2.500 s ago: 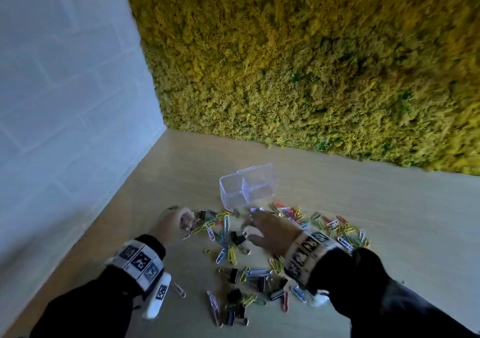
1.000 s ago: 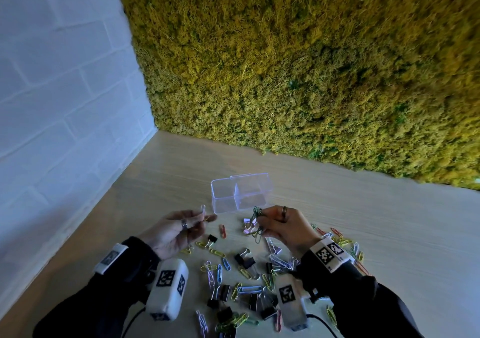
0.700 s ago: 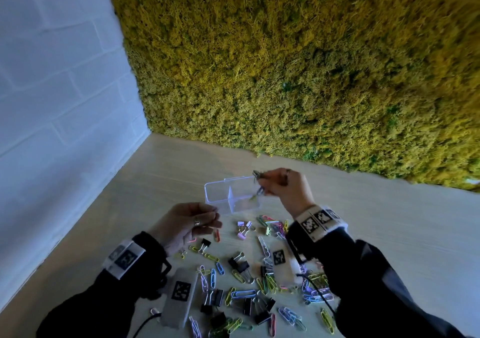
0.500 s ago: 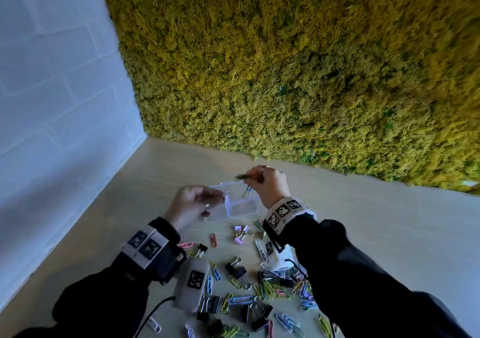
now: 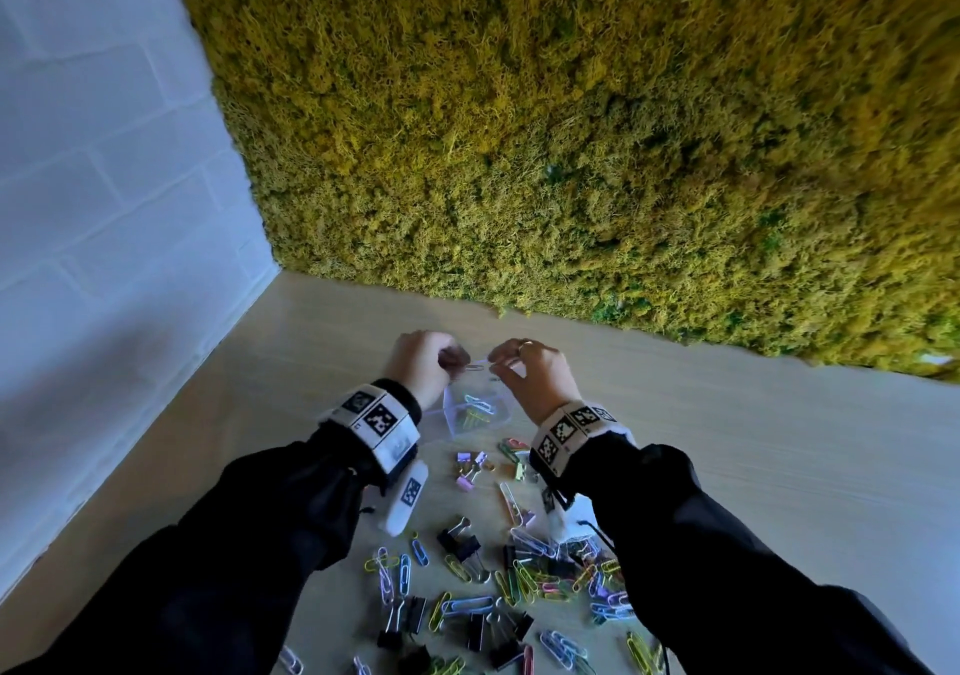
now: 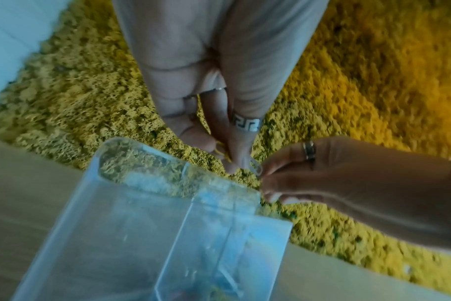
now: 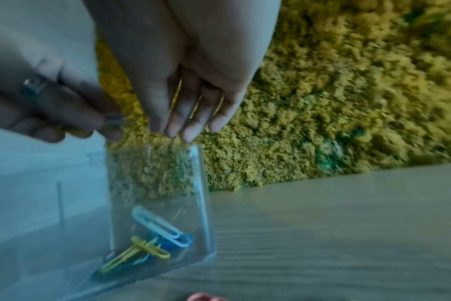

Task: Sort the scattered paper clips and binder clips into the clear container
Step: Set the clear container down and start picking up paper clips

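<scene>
Head view | clear container [image 5: 470, 411]: coloured paper clips [image 7: 152, 239] | both hands [image 5: 420, 369] pinch silver clip [image 5: 474, 366]

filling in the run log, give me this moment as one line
stage: dropping clips | left hand: pinching paper clip above clear container | right hand: fingertips at same clip | container: few paper clips | table: many clips left

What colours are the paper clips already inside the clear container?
Blue, white and yellow paper clips; the right wrist view shows them best.

Both arms extended forward, black sleeves, tagged bands on both wrists. Left hand [image 5: 422, 369] raised, fingers [image 6: 236, 163] curled into a pinch. Right hand [image 5: 535, 375] level with it, fingertips nearly meeting the left's, fingers [image 7: 178, 120] bunched, pointing down.
</scene>
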The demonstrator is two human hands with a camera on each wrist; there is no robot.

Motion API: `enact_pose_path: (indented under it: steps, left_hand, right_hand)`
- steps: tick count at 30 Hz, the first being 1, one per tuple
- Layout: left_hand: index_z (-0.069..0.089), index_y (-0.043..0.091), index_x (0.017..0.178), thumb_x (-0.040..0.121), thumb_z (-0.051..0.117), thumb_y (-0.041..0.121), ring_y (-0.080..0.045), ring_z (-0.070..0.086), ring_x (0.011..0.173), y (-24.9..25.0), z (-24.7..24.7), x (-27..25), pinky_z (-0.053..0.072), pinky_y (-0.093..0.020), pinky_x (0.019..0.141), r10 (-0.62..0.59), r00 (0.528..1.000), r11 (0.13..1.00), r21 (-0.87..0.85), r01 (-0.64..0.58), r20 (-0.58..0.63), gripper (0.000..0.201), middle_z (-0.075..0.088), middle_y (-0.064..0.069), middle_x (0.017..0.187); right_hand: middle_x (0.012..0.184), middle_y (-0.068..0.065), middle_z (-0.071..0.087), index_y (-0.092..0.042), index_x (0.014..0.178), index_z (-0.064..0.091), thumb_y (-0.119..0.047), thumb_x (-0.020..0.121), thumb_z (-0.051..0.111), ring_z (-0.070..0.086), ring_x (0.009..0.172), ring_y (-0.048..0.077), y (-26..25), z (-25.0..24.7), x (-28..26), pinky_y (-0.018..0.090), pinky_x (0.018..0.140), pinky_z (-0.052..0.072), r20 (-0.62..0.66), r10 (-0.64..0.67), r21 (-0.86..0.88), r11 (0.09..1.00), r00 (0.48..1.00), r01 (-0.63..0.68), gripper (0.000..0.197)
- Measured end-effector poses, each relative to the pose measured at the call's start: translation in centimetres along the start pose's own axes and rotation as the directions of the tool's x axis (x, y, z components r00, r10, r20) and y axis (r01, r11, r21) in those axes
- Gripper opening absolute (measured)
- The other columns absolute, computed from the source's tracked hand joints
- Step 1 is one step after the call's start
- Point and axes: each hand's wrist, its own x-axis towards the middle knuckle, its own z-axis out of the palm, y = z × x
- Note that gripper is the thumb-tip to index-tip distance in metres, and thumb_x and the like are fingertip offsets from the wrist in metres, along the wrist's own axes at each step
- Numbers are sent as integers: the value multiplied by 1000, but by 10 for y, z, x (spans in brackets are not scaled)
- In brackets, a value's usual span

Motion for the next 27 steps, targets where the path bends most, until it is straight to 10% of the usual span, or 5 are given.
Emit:
enact_pose_path:
  steps: [7, 14, 23, 27]
  left_hand:
    - [59, 10, 99, 77, 46, -15, -19, 62, 71, -11, 16, 2, 56, -36, 73, 41, 996, 998, 52, -45, 75, 35, 66, -7, 86]
    - [54, 19, 123, 71, 74, 28, -21, 43, 111, -37, -10, -16, 37, -41, 94, 157, 986, 936, 309, -168, 59, 57, 51, -1, 127]
    - [49, 8, 129, 67, 79, 18, -23, 50, 122, -42, -21, -29, 37, -26, 100, 73, 968, 980, 162, -114, 241, 70, 55, -14, 131]
    - [49, 10, 129, 62, 80, 7, -26, 57, 109, -44, -14, -36, 40, -18, 83, 119, 958, 983, 103, -150, 262, 74, 60, -17, 120]
  right_hand:
    - [139, 9, 38, -17, 136, 35, -25, 69, 77, 38, 126, 24, 22, 0, 0, 39, 108, 32, 317, 121, -13, 992, 941, -124, 80]
    - [134, 8, 46, -20, 133, 39, -20, 77, 70, 44, 122, 24, 29, 0, -3, 37, 105, 35, 292, 44, -80, 997, 955, -21, 64]
    - [126, 7, 51, -19, 125, 47, -23, 71, 75, 49, 116, 23, 28, -10, -20, 39, 102, 41, 252, 64, -144, 989, 966, -28, 61]
    - [120, 2, 54, -16, 112, 57, -19, 75, 70, 51, 110, 20, 15, -15, -36, 42, 102, 38, 164, -247, -425, 856, 955, 294, 39]
